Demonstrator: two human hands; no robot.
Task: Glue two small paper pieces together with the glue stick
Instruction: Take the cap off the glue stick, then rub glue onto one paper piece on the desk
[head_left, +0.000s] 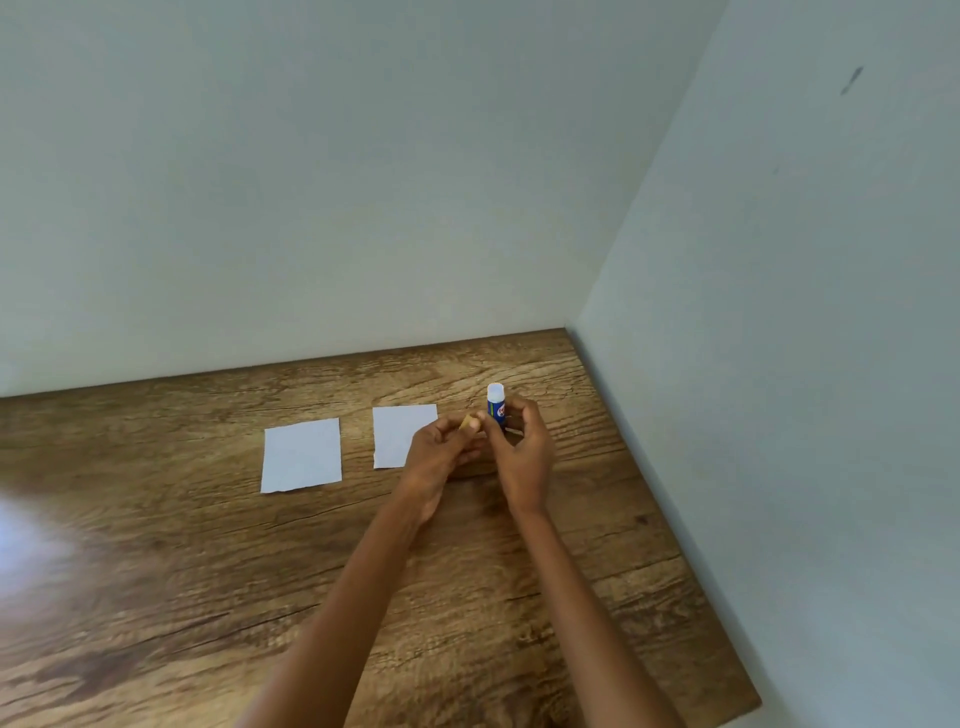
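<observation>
Two small white paper squares lie flat on the wooden table (208, 571). The left paper (301, 455) is fully visible. The right paper (400, 434) has its near right corner hidden by my left hand (441, 457). My right hand (522, 452) grips a blue glue stick (496, 405) upright by its lower body; its white top shows above my fingers. My left hand is closed beside it, pinching a small tan piece at its fingertips that looks like the cap (469, 422).
White walls meet in a corner behind and to the right of the table. The table's right edge runs along the right wall. A bright glare patch sits on the wood at the far left.
</observation>
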